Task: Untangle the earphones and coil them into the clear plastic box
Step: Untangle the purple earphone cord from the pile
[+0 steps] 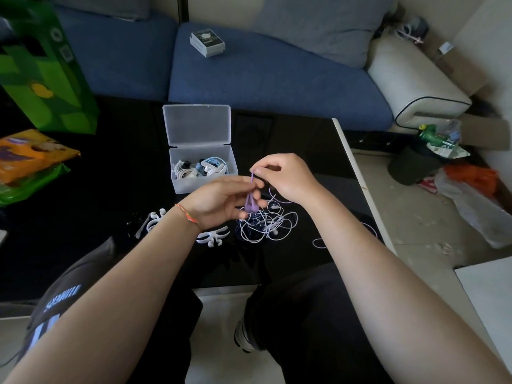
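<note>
A clear plastic box (205, 180) stands open on the black table, lid (197, 126) tipped back, with white and blue coiled earphones (202, 167) inside. Just right of it my right hand (285, 177) pinches the purple earphone cord at its top. The two purple earbuds (250, 207) hang below, against the fingers of my left hand (221, 202), which holds the cord. A tangle of pale lilac and white cords (266, 223) lies on the table under both hands.
White cord winders (155, 221) (213, 235) lie near my left wrist. A green bag (47, 67) and orange packet (25, 156) sit at the left. A blue sofa (263, 76) with a small box (207, 42) is behind. The table's right edge (357, 173) borders a cluttered floor.
</note>
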`<state>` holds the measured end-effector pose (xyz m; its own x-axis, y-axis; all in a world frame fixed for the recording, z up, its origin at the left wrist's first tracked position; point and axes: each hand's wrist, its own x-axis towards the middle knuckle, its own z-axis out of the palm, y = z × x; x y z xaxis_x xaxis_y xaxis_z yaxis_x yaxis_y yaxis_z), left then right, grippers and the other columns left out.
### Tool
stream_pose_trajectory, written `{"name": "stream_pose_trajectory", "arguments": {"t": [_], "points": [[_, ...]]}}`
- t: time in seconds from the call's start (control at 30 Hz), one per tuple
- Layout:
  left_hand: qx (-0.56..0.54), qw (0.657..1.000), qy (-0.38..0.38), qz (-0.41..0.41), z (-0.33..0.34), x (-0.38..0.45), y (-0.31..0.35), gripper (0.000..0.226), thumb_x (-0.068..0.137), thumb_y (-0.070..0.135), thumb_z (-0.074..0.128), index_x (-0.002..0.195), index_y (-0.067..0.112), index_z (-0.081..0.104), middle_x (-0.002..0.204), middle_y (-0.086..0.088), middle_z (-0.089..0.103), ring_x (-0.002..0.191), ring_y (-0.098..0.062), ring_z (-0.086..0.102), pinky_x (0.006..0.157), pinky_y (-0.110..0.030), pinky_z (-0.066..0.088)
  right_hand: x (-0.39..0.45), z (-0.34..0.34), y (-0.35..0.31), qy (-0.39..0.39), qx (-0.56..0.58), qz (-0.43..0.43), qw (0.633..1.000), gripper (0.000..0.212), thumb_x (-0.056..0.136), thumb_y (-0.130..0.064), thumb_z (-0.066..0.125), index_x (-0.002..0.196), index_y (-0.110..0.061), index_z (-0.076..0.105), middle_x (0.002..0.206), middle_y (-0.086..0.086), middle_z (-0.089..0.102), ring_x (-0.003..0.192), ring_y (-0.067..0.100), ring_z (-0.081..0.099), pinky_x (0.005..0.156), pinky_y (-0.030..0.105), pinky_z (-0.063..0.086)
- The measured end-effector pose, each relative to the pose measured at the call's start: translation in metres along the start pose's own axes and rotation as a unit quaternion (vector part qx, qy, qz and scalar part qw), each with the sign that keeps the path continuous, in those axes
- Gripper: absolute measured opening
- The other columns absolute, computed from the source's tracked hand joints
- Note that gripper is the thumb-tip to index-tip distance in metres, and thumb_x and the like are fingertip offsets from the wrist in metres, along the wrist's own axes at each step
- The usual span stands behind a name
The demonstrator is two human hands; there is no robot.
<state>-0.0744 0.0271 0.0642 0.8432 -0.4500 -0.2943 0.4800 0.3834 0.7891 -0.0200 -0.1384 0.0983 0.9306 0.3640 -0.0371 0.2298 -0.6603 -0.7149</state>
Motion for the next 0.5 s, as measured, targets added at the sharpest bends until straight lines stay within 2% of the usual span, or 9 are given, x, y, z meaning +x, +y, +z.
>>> {"name": "stream_pose_trajectory", "arguments": {"t": [0.1, 0.2, 0.27, 0.3, 0.37, 0.43, 0.5], "points": [[-0.03, 0.999, -0.015, 0.022, 0.0, -0.002, 0.0, 0.025, 0.09, 0.02, 0.052, 0.102, 0.012, 0.072, 0.095, -0.008, 0.074, 0.079, -0.015, 0.072, 0.049, -0.017, 0.05, -0.003, 0.002, -0.002, -0.04, 0.019, 0.022, 0.999, 0.021, 0.098, -0.013, 0.058, 0.103, -0.019, 0.078, 0.091, -0.008, 0.074, 0.086, 0.005, 0.066, 0.078, 0.021, 0.05], [-0.08, 0.996, 0.0, 0.047, -0.001, -0.002, 0.002, 0.028, 0.09, 0.02, 0.052, 0.099, 0.014, 0.077, 0.11, -0.01, 0.074, 0.095, -0.022, 0.072, 0.053, -0.018, 0.054, -0.003, 0.003, -0.002, -0.09, -0.001, 0.054, 0.994, 0.034, 0.098, -0.005, 0.047, 0.108, -0.022, 0.075, 0.092, 0.005, 0.074, 0.086, 0.028, 0.071, 0.075, 0.033, 0.056], [-0.121, 0.991, 0.022, 0.057, 0.0, -0.002, 0.005, 0.027, 0.091, 0.019, 0.05, 0.105, 0.011, 0.072, 0.109, -0.009, 0.074, 0.097, -0.022, 0.073, 0.052, -0.017, 0.054, -0.004, 0.003, -0.002, -0.123, -0.011, 0.071, 0.99, 0.035, 0.098, -0.005, 0.044, 0.098, -0.027, 0.072, 0.089, 0.007, 0.073, 0.076, 0.032, 0.07, 0.073, 0.042, 0.058], [-0.137, 0.988, 0.034, 0.063, -0.001, -0.002, 0.006, 0.027, 0.092, 0.019, 0.049, 0.109, 0.01, 0.068, 0.106, -0.006, 0.075, 0.096, -0.02, 0.073, 0.05, -0.016, 0.053, -0.004, 0.002, -0.002, -0.142, -0.012, 0.077, 0.987, 0.033, 0.099, -0.007, 0.045, 0.092, -0.028, 0.069, 0.085, 0.005, 0.071, 0.069, 0.028, 0.068, 0.072, 0.042, 0.056], [-0.155, 0.983, 0.054, 0.076, -0.003, -0.002, 0.009, 0.025, 0.098, 0.018, 0.044, 0.113, 0.01, 0.062, 0.096, 0.0, 0.075, 0.095, -0.017, 0.073, 0.049, -0.015, 0.051, -0.006, 0.003, -0.002, -0.18, -0.017, 0.084, 0.98, 0.024, 0.101, -0.016, 0.052, 0.088, -0.026, 0.07, 0.08, 0.004, 0.071, 0.07, 0.019, 0.067, 0.073, 0.035, 0.053], [-0.16, 0.981, 0.069, 0.09, -0.006, -0.001, 0.011, 0.026, 0.103, 0.018, 0.038, 0.114, 0.011, 0.061, 0.087, 0.005, 0.073, 0.095, -0.014, 0.073, 0.049, -0.014, 0.05, -0.006, 0.004, -0.002, -0.207, -0.034, 0.086, 0.974, 0.02, 0.099, -0.019, 0.057, 0.093, -0.016, 0.076, 0.086, 0.008, 0.075, 0.078, 0.019, 0.069, 0.08, 0.032, 0.053], [-0.165, 0.977, 0.084, 0.103, -0.008, -0.001, 0.013, 0.026, 0.105, 0.018, 0.036, 0.113, 0.014, 0.061, 0.088, 0.006, 0.074, 0.096, -0.012, 0.072, 0.05, -0.013, 0.049, -0.007, 0.005, -0.004, -0.235, -0.033, 0.088, 0.967, 0.021, 0.098, -0.017, 0.057, 0.1, -0.009, 0.076, 0.09, 0.009, 0.075, 0.081, 0.02, 0.071, 0.083, 0.03, 0.054]]}}
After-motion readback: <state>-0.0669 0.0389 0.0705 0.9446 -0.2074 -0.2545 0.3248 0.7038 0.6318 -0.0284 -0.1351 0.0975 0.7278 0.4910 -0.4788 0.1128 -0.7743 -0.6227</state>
